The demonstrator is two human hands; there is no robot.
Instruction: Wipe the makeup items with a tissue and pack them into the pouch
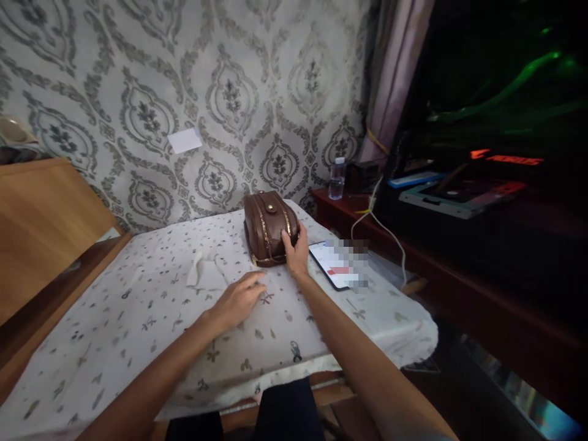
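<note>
A brown leather-look bag (269,229) with gold zips and a round gold snap stands on the patterned white cloth, toward the wall. My right hand (296,250) grips its right front side, the thumb on the front and the fingers round the far side. In front of the bag and a little to its left, my left hand (241,299) rests low over the cloth, fingers apart and nothing in it. A crumpled white cloth or wrapper (206,274) lies left of the bag. Just right of my right hand is a tablet (328,263) with its screen lit.
The cloth-covered bed or table (151,343) has a wooden panel (55,226) along its left. On the dark red desk (328,214) at right stand a water bottle (337,179) and a white cable (395,245). A dark computer case (487,110) rises beside them.
</note>
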